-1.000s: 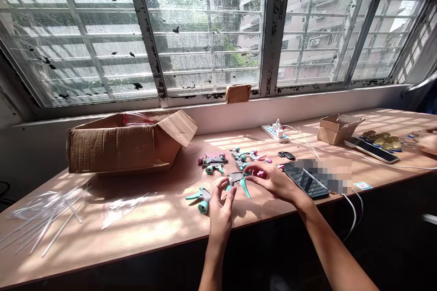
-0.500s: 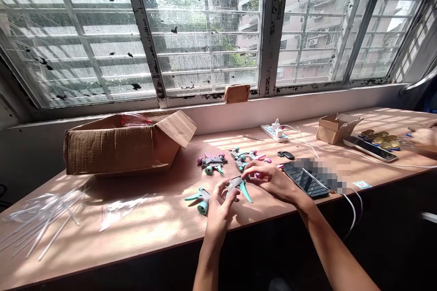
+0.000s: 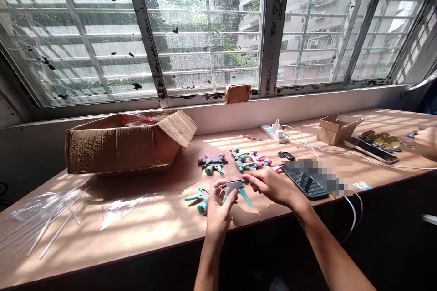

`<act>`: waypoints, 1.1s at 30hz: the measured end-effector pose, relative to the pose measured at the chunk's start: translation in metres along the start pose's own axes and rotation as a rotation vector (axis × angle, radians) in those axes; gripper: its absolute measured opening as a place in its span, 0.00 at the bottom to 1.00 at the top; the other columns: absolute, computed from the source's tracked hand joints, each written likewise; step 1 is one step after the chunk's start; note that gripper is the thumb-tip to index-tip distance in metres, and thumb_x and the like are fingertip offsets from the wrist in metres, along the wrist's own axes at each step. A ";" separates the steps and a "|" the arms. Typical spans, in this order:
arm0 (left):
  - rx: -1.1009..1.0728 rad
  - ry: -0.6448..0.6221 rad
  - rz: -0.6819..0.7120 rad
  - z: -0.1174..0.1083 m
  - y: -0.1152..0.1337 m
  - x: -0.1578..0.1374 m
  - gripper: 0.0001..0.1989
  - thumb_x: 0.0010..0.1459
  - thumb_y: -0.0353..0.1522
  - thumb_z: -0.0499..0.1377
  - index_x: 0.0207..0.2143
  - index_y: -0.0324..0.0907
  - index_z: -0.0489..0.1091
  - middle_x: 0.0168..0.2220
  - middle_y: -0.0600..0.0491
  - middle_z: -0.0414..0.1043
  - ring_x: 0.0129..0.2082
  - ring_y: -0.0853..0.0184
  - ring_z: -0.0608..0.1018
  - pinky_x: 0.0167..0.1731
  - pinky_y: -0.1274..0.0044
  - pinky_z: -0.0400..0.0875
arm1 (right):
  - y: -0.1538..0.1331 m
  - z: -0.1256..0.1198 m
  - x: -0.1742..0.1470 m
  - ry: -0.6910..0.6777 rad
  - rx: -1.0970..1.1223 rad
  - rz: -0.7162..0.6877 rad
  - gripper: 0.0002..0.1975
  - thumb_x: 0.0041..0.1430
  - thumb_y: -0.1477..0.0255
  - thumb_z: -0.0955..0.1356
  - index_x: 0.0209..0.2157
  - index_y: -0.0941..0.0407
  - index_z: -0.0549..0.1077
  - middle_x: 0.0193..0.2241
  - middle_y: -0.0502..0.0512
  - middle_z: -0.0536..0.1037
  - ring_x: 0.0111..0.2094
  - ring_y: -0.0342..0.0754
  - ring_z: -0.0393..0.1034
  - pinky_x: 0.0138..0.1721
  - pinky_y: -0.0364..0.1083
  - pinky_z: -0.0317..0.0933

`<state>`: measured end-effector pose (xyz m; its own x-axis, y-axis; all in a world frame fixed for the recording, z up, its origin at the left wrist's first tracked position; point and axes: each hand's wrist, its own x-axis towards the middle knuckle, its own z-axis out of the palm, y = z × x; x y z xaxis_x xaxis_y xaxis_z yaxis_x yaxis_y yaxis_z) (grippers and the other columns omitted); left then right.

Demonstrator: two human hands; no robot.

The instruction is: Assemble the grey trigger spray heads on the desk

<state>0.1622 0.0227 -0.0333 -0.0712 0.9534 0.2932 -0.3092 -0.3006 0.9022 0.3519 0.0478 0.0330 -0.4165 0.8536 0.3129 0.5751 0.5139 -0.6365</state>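
My left hand [image 3: 220, 200] is closed around a grey and teal trigger spray head [image 3: 235, 185], whose teal trigger points down to the right. At the spray head's right end, the thumb and fingers of my right hand [image 3: 268, 184] pinch its small teal nozzle. Another teal and grey spray head [image 3: 202, 200] lies on the table just left of my left hand. Beyond my hands lie several more spray heads, a purple and grey group [image 3: 211, 161] and a teal and pink group [image 3: 247, 159]; my right hand partly covers the nearer ones.
An open cardboard box [image 3: 112, 150] stands back left. Clear plastic bags and thin white tubes [image 3: 51, 218] lie at the left. To the right are a dark phone [image 3: 305, 184], a power strip [image 3: 273, 134], a small box [image 3: 336, 129], gold discs [image 3: 382, 138] and another person's hand [image 3: 425, 141].
My right fingers have curled in more closely around the nozzle end, and the hand sits slightly lower. The spray head stays in my left hand at nearly the same spot.
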 end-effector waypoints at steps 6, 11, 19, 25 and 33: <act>0.004 0.027 0.026 0.000 0.002 -0.002 0.21 0.56 0.37 0.69 0.47 0.43 0.65 0.35 0.55 0.73 0.32 0.68 0.76 0.32 0.78 0.71 | -0.007 0.001 -0.001 0.005 0.003 -0.013 0.20 0.70 0.52 0.63 0.40 0.55 0.74 0.30 0.51 0.78 0.29 0.46 0.71 0.31 0.42 0.59; 0.027 0.024 0.036 0.002 0.013 -0.008 0.21 0.56 0.38 0.69 0.47 0.43 0.65 0.32 0.56 0.73 0.30 0.68 0.76 0.32 0.77 0.71 | -0.014 0.005 -0.002 0.023 -0.063 -0.036 0.16 0.72 0.57 0.62 0.37 0.54 0.70 0.28 0.50 0.77 0.26 0.46 0.69 0.29 0.43 0.57; 0.093 0.009 0.075 0.012 0.056 -0.027 0.18 0.59 0.37 0.67 0.47 0.44 0.65 0.32 0.56 0.74 0.29 0.69 0.75 0.34 0.77 0.71 | -0.034 -0.007 -0.014 0.105 0.056 -0.106 0.23 0.73 0.52 0.58 0.40 0.55 0.74 0.28 0.52 0.78 0.29 0.47 0.72 0.32 0.43 0.62; 0.129 0.048 0.074 0.011 0.068 -0.032 0.18 0.58 0.35 0.67 0.47 0.44 0.65 0.29 0.59 0.71 0.27 0.71 0.73 0.32 0.79 0.69 | -0.049 -0.014 -0.024 0.030 0.140 -0.127 0.17 0.68 0.56 0.66 0.45 0.56 0.71 0.33 0.53 0.79 0.29 0.45 0.73 0.31 0.42 0.66; 0.143 0.021 0.062 0.016 0.084 -0.041 0.16 0.59 0.35 0.66 0.46 0.45 0.65 0.29 0.58 0.71 0.27 0.71 0.73 0.30 0.79 0.68 | -0.056 -0.017 -0.031 0.078 0.142 -0.138 0.31 0.71 0.46 0.54 0.32 0.56 0.73 0.24 0.51 0.74 0.25 0.44 0.69 0.29 0.43 0.61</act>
<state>0.1547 -0.0426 0.0358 -0.1059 0.9329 0.3443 -0.1656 -0.3579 0.9190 0.3448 -0.0057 0.0709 -0.4251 0.7831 0.4540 0.4091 0.6136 -0.6754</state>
